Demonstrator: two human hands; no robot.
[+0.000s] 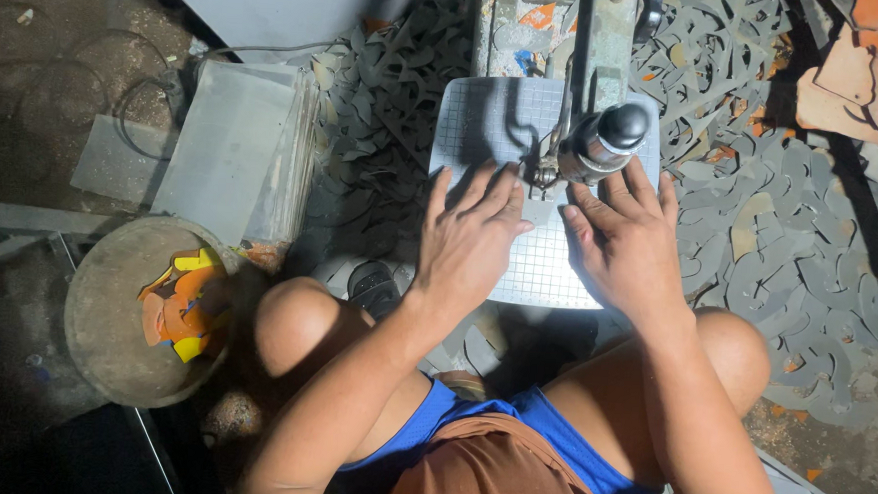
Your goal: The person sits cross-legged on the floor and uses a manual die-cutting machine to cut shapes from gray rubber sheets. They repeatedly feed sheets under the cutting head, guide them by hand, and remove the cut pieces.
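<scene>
A lit, gridded transparent sheet [543, 273] lies on the table of a small scroll-saw-like machine [593, 75]. My left hand [471, 241] presses flat on the sheet, fingers spread, just left of the blade area [543, 172]. My right hand [628, 242] lies flat on the sheet on the right, fingers pointing up beside the machine's black and silver cylindrical part [605, 140]. Neither hand grips anything; both rest on the sheet.
A stack of clear sheets [234, 146] lies to the left. A round bowl [103, 350] holds orange and yellow cut pieces [184, 304]. Grey cut-out scraps [790, 245] cover the floor around the machine. My bare knees [300, 320] flank the machine.
</scene>
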